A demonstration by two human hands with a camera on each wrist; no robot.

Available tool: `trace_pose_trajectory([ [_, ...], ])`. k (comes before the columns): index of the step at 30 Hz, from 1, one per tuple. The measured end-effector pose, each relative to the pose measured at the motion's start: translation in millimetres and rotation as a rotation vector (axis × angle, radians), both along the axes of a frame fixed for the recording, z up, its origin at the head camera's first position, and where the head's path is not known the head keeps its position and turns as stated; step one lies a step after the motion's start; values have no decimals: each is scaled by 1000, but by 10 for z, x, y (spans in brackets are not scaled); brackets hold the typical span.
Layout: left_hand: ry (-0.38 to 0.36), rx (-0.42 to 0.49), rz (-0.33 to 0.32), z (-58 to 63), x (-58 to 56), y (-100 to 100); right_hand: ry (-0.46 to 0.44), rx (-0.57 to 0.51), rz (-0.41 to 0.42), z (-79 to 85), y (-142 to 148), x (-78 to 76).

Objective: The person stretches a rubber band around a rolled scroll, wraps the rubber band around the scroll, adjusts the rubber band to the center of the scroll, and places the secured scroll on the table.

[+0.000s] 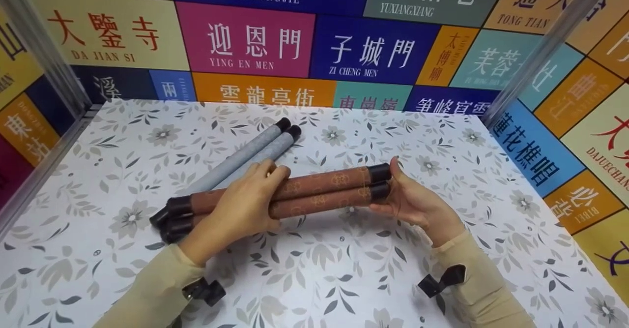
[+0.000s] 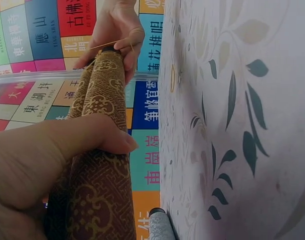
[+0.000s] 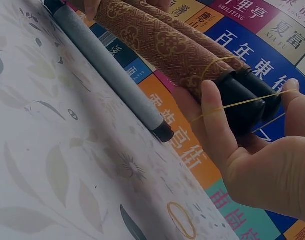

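Above the floral surface (image 1: 344, 279), the left hand (image 1: 243, 210) grips two brown scrolls (image 1: 314, 193); the right hand (image 1: 417, 202) stretches a rubber band (image 3: 242, 102) over their ends. At twelve o'clock, "YING EN MEN" sign (image 1: 244, 40).

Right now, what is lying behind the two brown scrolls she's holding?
Behind the brown scrolls lie two grey scrolls on the flowered table. Their near ends are covered by the left hand.

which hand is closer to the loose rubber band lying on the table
Right. The loose rubber band lies on the floral table just beside the right hand; the left hand grips the brown scrolls mid-length, farther off.
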State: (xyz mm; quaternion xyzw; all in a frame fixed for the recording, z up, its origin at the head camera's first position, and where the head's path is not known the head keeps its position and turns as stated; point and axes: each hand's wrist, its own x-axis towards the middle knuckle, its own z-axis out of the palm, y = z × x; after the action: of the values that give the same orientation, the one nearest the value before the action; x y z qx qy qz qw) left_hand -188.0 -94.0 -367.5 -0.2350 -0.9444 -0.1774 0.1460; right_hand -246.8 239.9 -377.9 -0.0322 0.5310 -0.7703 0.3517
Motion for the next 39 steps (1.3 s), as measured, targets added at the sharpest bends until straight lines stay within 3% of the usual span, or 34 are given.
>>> trace_pose_trajectory([
  [9,20,-58,-18,3,0,-26,31,22,57,15,17,8],
  [18,52,-88,-49,0,5,-50,89,24,180,-5,25,-3],
  [31,74,-124,-83,6,17,-47,118,131,198,13,14,6],
  [39,31,-150,-108,28,28,-63,140,83,255,-19,39,-8],
])
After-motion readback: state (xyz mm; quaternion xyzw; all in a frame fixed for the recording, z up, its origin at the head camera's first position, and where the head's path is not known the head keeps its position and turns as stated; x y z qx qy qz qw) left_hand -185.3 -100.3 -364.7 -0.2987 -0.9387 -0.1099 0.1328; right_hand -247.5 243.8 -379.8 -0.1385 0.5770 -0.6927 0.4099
